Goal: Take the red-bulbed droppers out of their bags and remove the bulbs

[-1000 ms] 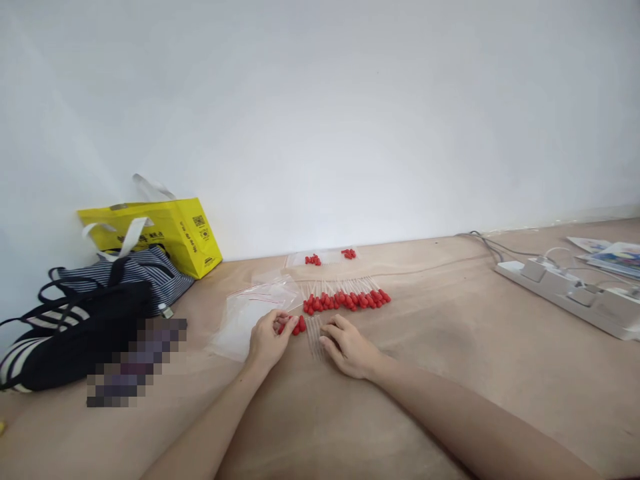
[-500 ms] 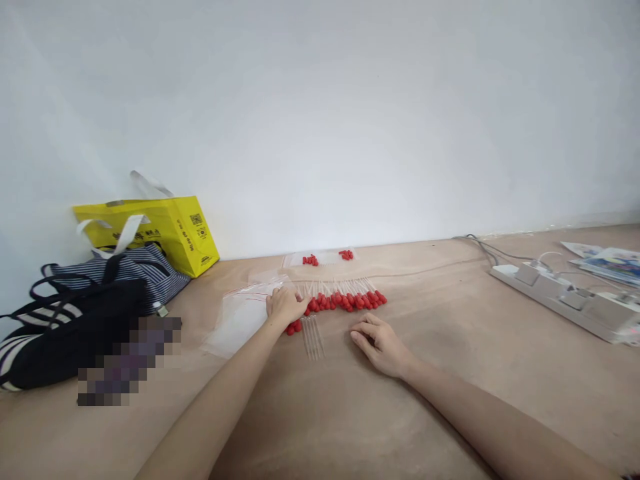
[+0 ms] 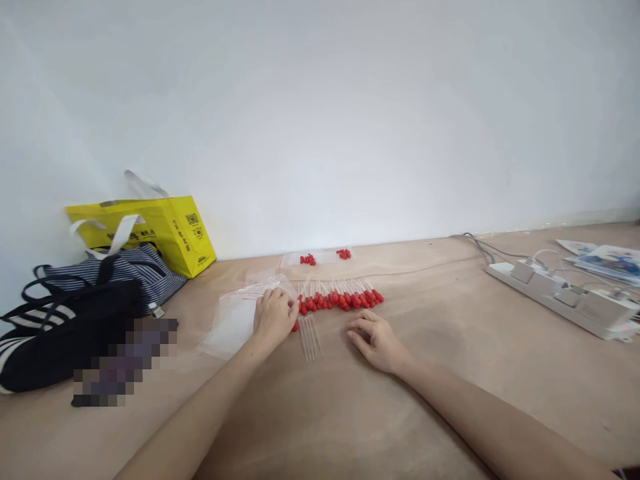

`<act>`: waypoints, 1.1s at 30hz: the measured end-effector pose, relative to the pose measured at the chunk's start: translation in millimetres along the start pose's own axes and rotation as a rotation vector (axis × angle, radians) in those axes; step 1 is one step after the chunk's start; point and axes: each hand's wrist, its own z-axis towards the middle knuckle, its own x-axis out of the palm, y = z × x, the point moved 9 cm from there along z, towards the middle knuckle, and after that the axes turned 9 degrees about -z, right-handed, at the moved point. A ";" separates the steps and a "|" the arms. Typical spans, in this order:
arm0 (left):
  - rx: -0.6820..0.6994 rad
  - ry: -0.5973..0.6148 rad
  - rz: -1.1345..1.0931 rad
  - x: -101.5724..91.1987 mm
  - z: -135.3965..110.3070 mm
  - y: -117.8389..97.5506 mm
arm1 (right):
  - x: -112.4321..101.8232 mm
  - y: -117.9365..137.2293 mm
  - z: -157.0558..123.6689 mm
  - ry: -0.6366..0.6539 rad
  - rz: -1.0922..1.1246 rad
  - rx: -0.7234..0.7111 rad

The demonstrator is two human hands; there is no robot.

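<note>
A row of glass droppers with red rubber bulbs (image 3: 345,300) lies across the wooden table, thin stems toward the wall. At the row's left end, my left hand (image 3: 274,315) is closed, its fingertips bent in beside the bulbs. What they hold, if anything, is hidden. Several clear dropper stems (image 3: 311,339) point toward me just right of that hand, their bulbs mostly covered by it. Below the row's right part, my right hand (image 3: 376,341) rests on the table, fingers loosely bent, thumb a little apart, nothing visible in it.
Clear plastic bags (image 3: 230,323) lie under and left of my left hand. By the wall lies another bag of red-bulbed droppers (image 3: 327,256). A yellow bag (image 3: 193,233), a striped bag (image 3: 165,273) and a black bag (image 3: 110,320) stand left. A power strip (image 3: 555,300) and papers (image 3: 610,260) lie right.
My left hand has drawn back slightly to the left, off the tops of the bulbs, and curled more. My right hand stays in place. The whole view has shifted a little.
</note>
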 end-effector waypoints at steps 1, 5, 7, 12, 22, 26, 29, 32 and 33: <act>0.132 -0.040 -0.011 -4.1 -11.5 -10.7 | -3.6 1.3 -0.1 -0.048 -0.057 -0.003; 0.537 -0.164 -0.046 -7.2 -57.9 -41.8 | -4.5 20.8 2.0 -0.114 -0.321 -0.087; 0.637 -0.230 -0.033 -5.9 -70.5 -49.7 | 3.6 32.6 3.9 -0.067 -0.384 -0.160; 0.711 -0.287 -0.019 -1.6 -74.5 -57.3 | 16.5 37.5 7.9 -0.012 -0.374 -0.194; 0.721 -0.254 -0.174 3.6 -69.8 -62.4 | 17.9 36.9 9.5 -0.094 -0.292 -0.227; 0.747 -0.258 -0.215 7.1 -70.2 -66.8 | 17.1 40.1 6.7 -0.138 -0.307 -0.261; 0.766 -0.269 -0.242 6.3 -72.3 -67.6 | 17.8 40.7 6.0 -0.144 -0.333 -0.258; 0.767 -0.264 -0.250 5.7 -73.9 -67.1 | 18.2 40.6 5.4 -0.136 -0.347 -0.255; 0.761 -0.258 -0.251 5.8 -74.0 -66.8 | 18.8 40.6 5.1 -0.127 -0.349 -0.257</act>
